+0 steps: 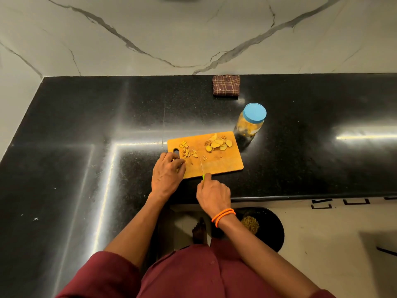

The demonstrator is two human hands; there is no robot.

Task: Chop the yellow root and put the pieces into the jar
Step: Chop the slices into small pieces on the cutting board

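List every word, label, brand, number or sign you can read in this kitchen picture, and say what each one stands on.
No text can be read anywhere.
Jar: no label can be made out; its blue lid is plain.
Cutting board: no print visible.
Floor: black angular marks, a pattern, not readable letters.

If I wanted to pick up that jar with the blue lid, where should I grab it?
Probably around the clear body of the jar, just under the blue lid, coming from its right side. It stands upright and apart from the cutting board, with bare counter on that side.
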